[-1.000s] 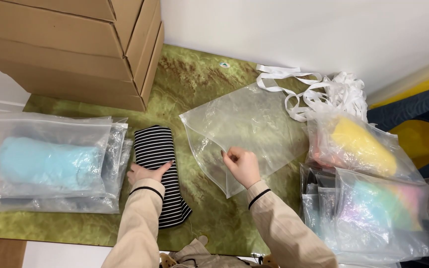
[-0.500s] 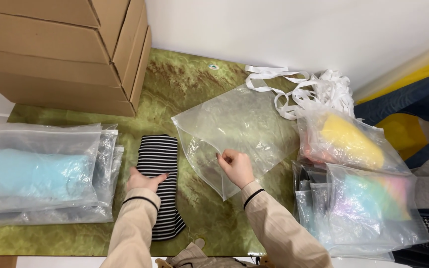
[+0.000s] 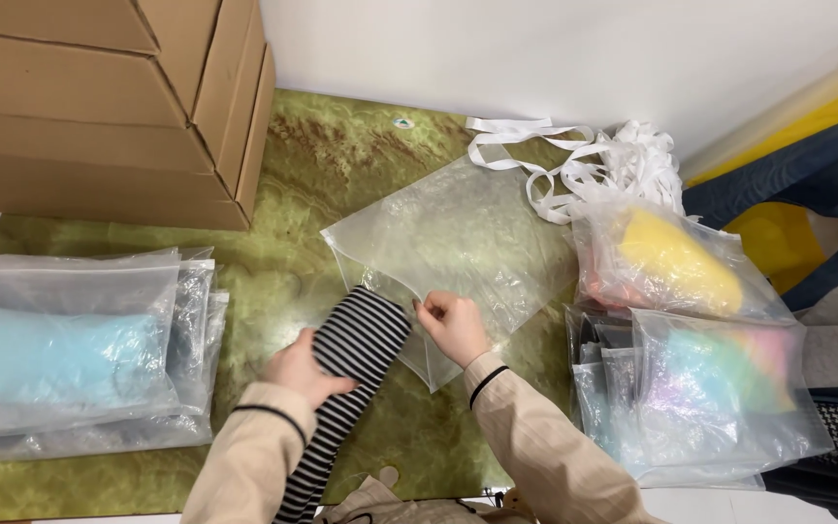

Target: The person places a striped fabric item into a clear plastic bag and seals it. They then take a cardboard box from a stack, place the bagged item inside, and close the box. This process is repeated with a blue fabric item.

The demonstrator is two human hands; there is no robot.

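Observation:
My left hand (image 3: 305,369) grips a folded black-and-white striped cloth (image 3: 349,374), lifted and angled so its upper end points at the mouth of a clear plastic bag (image 3: 458,238). My right hand (image 3: 451,325) pinches the near edge of that bag, which lies flat on the green marbled tabletop (image 3: 341,165). The striped cloth's tip meets the bag's near left corner. Both forearms wear beige sleeves with dark cuffs.
Stacked cardboard boxes (image 3: 99,107) fill the back left. Bagged pale blue items (image 3: 60,354) lie at the left. At the right sit bags with a yellow item (image 3: 676,257) and a pastel item (image 3: 725,374). White ribbon (image 3: 594,165) lies behind. A white wall runs along the back.
My left hand has picked the striped cloth up off the table and swung it right, toward the bag's opening. My right hand keeps its hold on the bag's edge.

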